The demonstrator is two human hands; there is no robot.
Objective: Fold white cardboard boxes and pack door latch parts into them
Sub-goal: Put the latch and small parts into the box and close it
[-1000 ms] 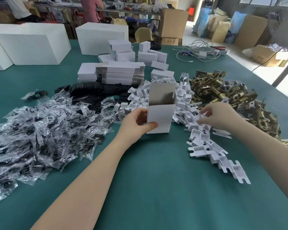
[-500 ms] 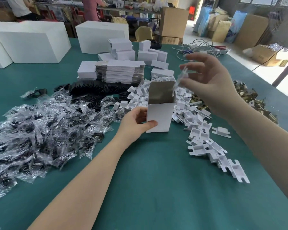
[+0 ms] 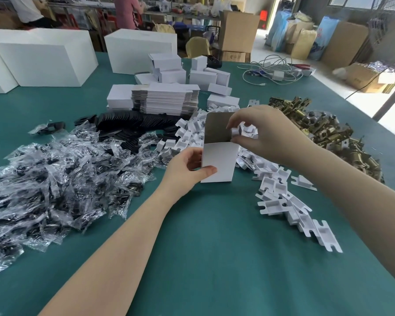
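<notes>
A small white cardboard box (image 3: 218, 161) stands upright on the green table (image 3: 214, 247), its top open and its back flap raised. My left hand (image 3: 187, 169) grips its lower left side, thumb across the front. My right hand (image 3: 262, 133) pinches a white cardboard insert (image 3: 235, 131) at the box's open top right corner. More white inserts (image 3: 281, 195) lie heaped behind and to the right of the box. Brass latch parts (image 3: 324, 128) are piled at the right. Bagged black parts (image 3: 55, 174) cover the left.
A stack of flat box blanks (image 3: 167, 99) and folded small boxes (image 3: 203, 76) sit behind. Black flat pieces (image 3: 128, 122) lie in front of the stack. Large white boxes (image 3: 39, 58) stand at the back left. Cables (image 3: 271, 69) lie far right. People stand beyond the table.
My right hand picked an insert from the heap, lifted it high, and has now come down to the box's open top. The left hand and box stayed put.
</notes>
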